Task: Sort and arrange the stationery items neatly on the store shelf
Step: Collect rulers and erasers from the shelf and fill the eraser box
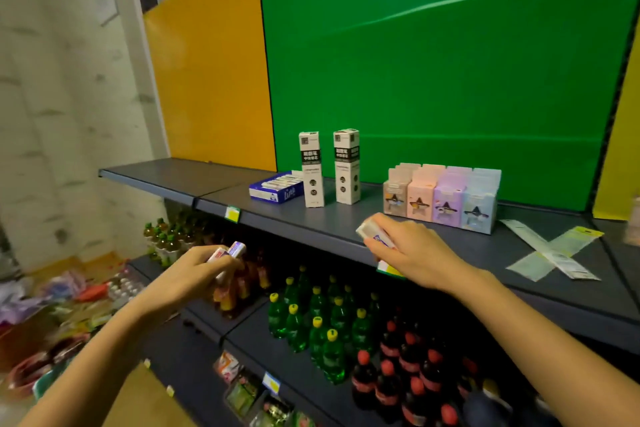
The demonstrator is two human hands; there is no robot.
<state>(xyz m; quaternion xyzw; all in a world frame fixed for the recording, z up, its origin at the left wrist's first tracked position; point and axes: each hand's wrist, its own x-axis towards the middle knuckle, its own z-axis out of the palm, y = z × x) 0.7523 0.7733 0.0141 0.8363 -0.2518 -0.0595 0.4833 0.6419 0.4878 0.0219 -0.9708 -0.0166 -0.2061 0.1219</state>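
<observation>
head view goes down along two bare forearms toward a dark grey store shelf (pixel 311 218). nearest, under the arms, a lower shelf (pixel 201 322) carries green bottles (pixel 318 319) with yellow caps, and to the right of them dark bottles (pixel 408 367) with red caps. a little further, the left hand (pixel 199 270) is in front of the store shelf and below its edge, with fingers curled around a pair of small packs (pixel 230 251) that have purple and red labels, so it is gripping them. the right hand (pixel 412 253) is over the front edge of the store shelf, and its fingers and thumb pinch a single white pack (pixel 372 230) with a blue mark; i cannot tell if this pack touches the board. a yellow price tag (pixel 232 213) sits on the front edge, to the left. on the right part of the board two flat packets (pixel 554 251) lie crossed, well apart from the right hand. behind the right hand a row of pastel boxes (pixel 443 199) stands close together, brown, pink, purple and light blue. left of them two tall white boxes (pixel 311 170) stand upright near each other, and an open blue box (pixel 275 187) lies just beside the left one. at the back are a green panel (pixel 433 62) and a yellow panel (pixel 211 80).
</observation>
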